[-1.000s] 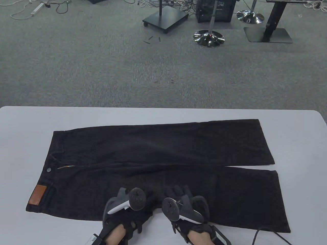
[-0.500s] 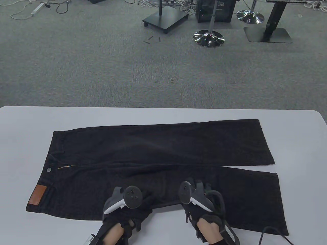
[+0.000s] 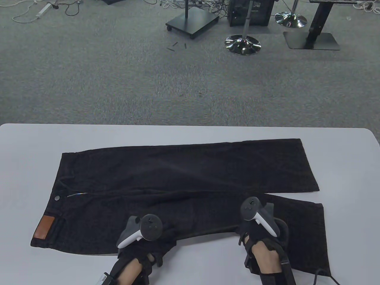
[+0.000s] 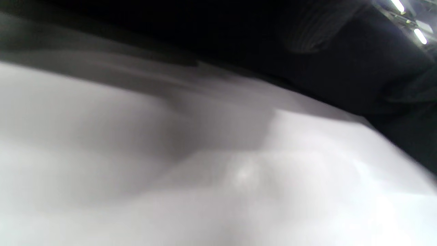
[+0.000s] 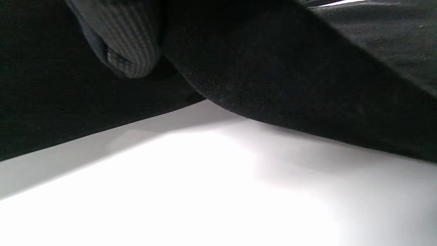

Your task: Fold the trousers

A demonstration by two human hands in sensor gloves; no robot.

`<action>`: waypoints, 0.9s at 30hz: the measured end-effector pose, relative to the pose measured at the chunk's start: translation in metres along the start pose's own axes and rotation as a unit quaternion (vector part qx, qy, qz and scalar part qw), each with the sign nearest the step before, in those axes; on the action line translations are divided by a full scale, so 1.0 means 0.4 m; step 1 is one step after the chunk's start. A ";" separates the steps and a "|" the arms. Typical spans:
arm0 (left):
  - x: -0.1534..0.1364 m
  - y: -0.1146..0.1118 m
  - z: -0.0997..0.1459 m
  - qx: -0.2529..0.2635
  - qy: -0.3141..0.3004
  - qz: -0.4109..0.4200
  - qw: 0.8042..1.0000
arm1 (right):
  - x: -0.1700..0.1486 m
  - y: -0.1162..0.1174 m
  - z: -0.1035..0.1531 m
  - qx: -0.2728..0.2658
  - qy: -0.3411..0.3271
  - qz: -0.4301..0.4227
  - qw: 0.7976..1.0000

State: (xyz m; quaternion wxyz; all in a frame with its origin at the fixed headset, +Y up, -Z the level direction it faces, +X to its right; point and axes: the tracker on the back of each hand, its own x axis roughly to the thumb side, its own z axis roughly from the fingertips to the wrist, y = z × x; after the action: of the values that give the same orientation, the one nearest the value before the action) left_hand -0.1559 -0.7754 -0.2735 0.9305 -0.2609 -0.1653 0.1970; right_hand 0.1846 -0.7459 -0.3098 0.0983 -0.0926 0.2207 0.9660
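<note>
Black trousers [image 3: 184,169] lie flat on the white table [image 3: 32,139], waist to the left, both legs running right. A brown leather patch [image 3: 43,227] and a metal button [image 3: 57,197] mark the waistband. My left hand [image 3: 148,245] grips the near edge of the near leg at its middle. My right hand [image 3: 252,231] grips the same edge further right. Between the hands the edge is drawn in off the table's front. In the right wrist view a gloved fingertip [image 5: 126,44] presses on the fabric [image 5: 290,78], which is raised off the table [image 5: 205,188]. The left wrist view is blurred.
A black cable [image 3: 319,273] trails from my right wrist over the leg's near right corner. Bare table [image 3: 196,261] shows between my forearms. Beyond the table's far edge is grey carpet with chair bases [image 3: 242,44] and stands.
My right hand has slid right and slightly away along the near leg's edge, drawing that edge inward. My left hand has stayed almost in place.
</note>
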 end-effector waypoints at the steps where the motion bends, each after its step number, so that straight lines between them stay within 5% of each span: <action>1: 0.004 0.016 0.010 0.018 -0.002 -0.012 1.000 | -0.003 -0.003 0.003 -0.006 0.001 -0.002 1.000; 9: 0.016 0.118 0.086 0.134 0.008 -0.078 0.988 | -0.018 -0.061 0.027 -0.057 -0.028 -0.015 0.998; 14: -0.016 0.091 0.075 0.101 0.009 -0.075 0.992 | -0.028 -0.116 0.046 -0.022 -0.149 -0.130 0.980; 19: -0.030 0.076 0.073 0.078 -0.001 -0.017 0.997 | -0.046 -0.156 0.054 0.002 -0.199 -0.198 0.960; 27: -0.162 0.078 0.112 0.065 0.105 -0.079 0.989 | -0.052 -0.187 0.075 0.018 -0.233 -0.220 0.947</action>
State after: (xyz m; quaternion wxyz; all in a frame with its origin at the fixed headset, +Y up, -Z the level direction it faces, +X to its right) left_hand -0.2392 -0.7613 -0.2678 0.9703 -0.2052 -0.0732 0.1051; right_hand 0.2177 -0.6696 -0.3092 0.3590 0.0906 0.1831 0.9107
